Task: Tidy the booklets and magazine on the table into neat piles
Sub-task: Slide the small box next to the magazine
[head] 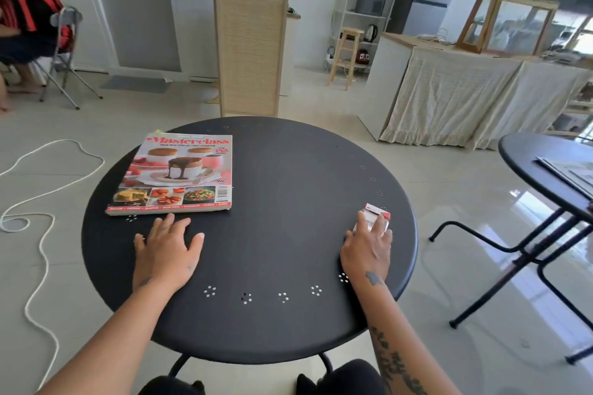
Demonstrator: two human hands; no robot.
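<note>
Forearms: two, bare, reaching forward from the bottom edge over the near rim of the table; the right one carries dark tattoos.
Table (276,234): one round black top with small clusters of punched holes around its rim; both hands rest on it.
Left hand (167,250): flat on the tabletop, fingers spread, palm down, gripping nothing; its fingertips lie just short of the magazine's near edge.
Right hand (369,250): lying on the near end of a small booklet, fingers stretched over it; whether they curl under it or only press on it cannot be told.
Small booklet (378,213): one seen, white with a red band, near the right rim of the table; only its far end shows past the fingers.
Magazine (176,173): one, a thick cookbook issue with "Masterclass" on the cover, lying flat and face up on the left part of the table, its far left corner reaching the table's rim; a pale slip of paper peeks out beyond its top left corner.
Gap: magazine and small booklet lie well apart, with bare tabletop between them.
Second table (539,170): one, also black and round, at the right edge, with printed papers (571,173) on it.
Rope (38,202): one white length looping over the floor tiles to the left.
</note>
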